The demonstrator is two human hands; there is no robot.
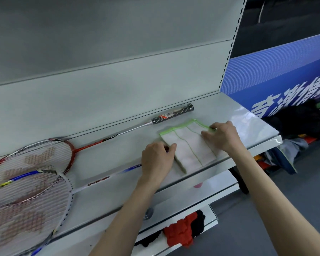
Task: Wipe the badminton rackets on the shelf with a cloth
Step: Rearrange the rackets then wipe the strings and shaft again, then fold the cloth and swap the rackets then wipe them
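A folded white cloth (189,147) with green edging and green lines lies flat on the grey shelf (118,150), right of middle. My left hand (157,159) pinches the cloth's left edge between thumb and fingers. My right hand (223,136) presses on its far right corner, fingers curled on the green hem. A red racket (92,145) lies along the shelf's back wall, its black grip (174,114) pointing right. A white and blue racket (63,196) lies nearer the front edge; its head overlaps the red one's head, and its shaft runs under my left hand.
A lower shelf (192,196) juts out below, and beneath it lie red and black clothes (183,230). A blue banner (284,80) with white characters stands to the right, with dark clothing (303,122) piled before it. Shelf upright with slots (229,48) marks the right end.
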